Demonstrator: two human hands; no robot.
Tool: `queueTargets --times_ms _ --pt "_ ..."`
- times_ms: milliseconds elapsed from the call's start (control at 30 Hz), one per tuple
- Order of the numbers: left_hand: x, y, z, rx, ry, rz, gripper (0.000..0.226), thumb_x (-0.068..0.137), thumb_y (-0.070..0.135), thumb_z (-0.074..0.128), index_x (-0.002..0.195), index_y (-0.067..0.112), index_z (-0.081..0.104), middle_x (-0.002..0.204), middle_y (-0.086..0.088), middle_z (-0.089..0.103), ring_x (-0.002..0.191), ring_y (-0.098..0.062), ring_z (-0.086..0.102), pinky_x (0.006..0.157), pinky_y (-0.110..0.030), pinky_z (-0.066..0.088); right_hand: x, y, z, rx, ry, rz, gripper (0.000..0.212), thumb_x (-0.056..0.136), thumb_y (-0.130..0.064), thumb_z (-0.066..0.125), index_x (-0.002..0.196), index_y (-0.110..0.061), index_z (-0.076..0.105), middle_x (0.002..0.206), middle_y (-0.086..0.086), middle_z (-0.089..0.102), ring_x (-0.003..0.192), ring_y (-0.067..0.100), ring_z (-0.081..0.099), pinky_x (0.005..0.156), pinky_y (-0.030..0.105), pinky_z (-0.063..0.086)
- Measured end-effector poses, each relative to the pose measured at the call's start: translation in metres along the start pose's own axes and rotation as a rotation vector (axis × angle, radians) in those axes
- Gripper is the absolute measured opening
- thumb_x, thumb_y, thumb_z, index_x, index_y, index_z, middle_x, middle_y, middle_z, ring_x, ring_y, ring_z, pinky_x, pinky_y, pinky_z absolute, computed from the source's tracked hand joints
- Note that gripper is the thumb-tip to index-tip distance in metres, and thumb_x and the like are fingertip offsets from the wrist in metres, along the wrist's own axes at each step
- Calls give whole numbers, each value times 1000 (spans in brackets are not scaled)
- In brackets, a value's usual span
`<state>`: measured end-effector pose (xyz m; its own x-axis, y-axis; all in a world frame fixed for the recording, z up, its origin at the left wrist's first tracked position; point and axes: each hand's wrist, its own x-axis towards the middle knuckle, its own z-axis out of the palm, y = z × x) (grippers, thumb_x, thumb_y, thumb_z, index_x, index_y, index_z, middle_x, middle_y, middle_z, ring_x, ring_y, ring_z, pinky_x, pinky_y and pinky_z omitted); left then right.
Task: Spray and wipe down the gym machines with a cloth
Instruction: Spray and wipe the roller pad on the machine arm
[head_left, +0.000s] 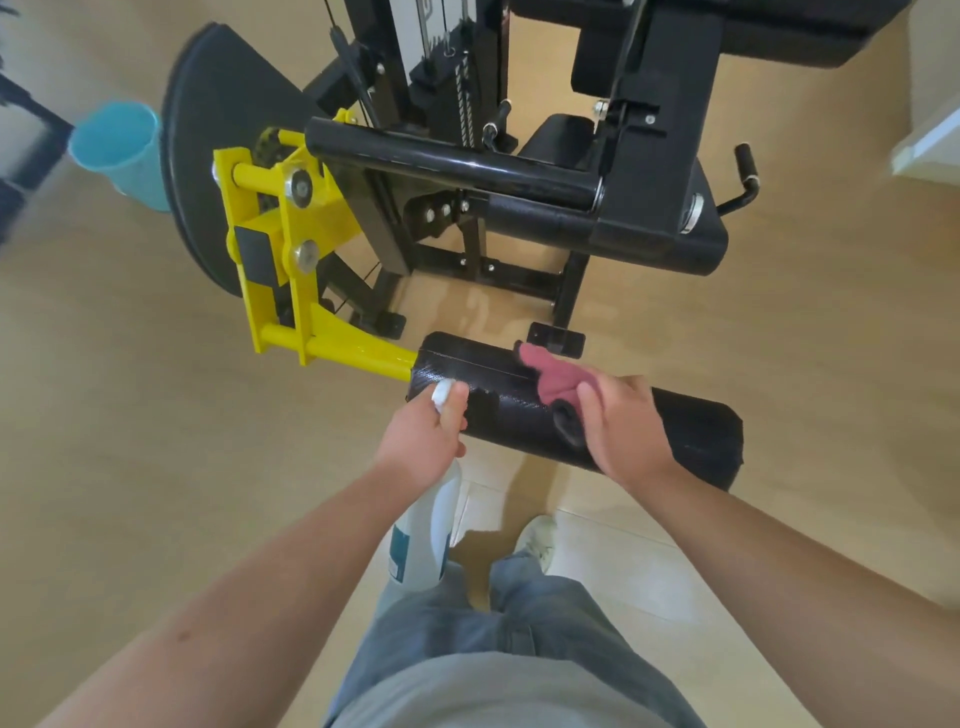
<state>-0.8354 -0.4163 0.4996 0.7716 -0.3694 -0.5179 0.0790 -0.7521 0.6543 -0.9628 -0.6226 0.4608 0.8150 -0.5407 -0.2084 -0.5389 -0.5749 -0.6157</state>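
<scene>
We are judging the job barely begun: our left grip (423, 436) is clasping the spray bottle (427, 530) beside the roller pad (691, 431), our right grip (623, 431), curl unclear, is pressing the cloth (550, 376) atop it, the machine (649, 156) beyond waiting.

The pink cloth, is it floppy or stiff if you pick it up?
Probably floppy: the cloth drapes over the curved pad under the right hand. Likely light, since it bunches into soft folds. It might slide off the round pad if released.
</scene>
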Motion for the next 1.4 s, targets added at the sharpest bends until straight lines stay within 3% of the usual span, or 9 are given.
queueTargets --times_ms 100,233,400,567,667,800,967,1267,1400 --pt "5 5 5 118 -67 5 55 105 58 33 95 13 63 83 -1 73 70 -12 71 73 -33 53 4 -2 -11 20 74 139 34 108 -28 34 115 -10 62 88 4 54 95 29 52 76 31 36" --pt "7 18 24 159 -226 60 50 103 61 35 107 19 62 99 9 72 66 -8 74 80 -30 53 -3 6 -27 54 167 283 39 111 -30 32 128 -10 59 100 5 53 98 19 40 85 35 38" --pt "5 40 51 242 -332 94 63 105 58 34 92 8 70 76 -5 77 80 -19 73 72 -28 51 -15 32 -41 153 319 418 43 109 -37 32 131 -11 59 117 18 62 111 33 53 96 39 42" --pt "7 56 75 257 -455 179 55 104 61 33 95 19 67 88 3 76 76 -14 75 70 -27 49 -34 52 -59 332 460 480 41 111 -34 32 139 -16 56 125 12 66 116 32 60 100 38 45" --pt "7 69 89 356 -516 225 63 104 62 30 86 14 67 72 -2 76 85 -22 72 78 -31 53 -43 63 -74 501 591 549 41 111 -34 33 142 -22 56 127 0 65 119 20 59 100 28 41" --pt "2 80 109 395 -629 275 54 103 64 29 93 26 66 84 1 78 85 -16 73 94 -35 53 -57 80 -92 605 713 626 42 110 -35 32 146 -32 54 128 -8 63 119 12 57 102 24 38" --pt "-5 92 135 474 -607 322 63 104 62 29 86 17 68 68 0 75 74 -17 68 72 -29 49 -77 97 -105 597 783 681 41 110 -35 33 144 -27 55 126 -2 64 118 18 57 102 29 40" --pt "-13 100 157 551 -616 349 72 102 64 27 91 9 71 66 2 76 80 -20 73 86 -33 55 -97 112 -119 575 807 744 42 110 -37 32 141 -22 55 115 0 63 109 23 58 97 34 43" --pt "-6 95 145 446 -612 298 55 103 64 32 94 22 68 87 -1 78 82 -18 75 89 -35 54 -94 105 -115 578 769 738 41 110 -37 32 139 -23 56 103 -2 67 94 20 64 94 36 47"
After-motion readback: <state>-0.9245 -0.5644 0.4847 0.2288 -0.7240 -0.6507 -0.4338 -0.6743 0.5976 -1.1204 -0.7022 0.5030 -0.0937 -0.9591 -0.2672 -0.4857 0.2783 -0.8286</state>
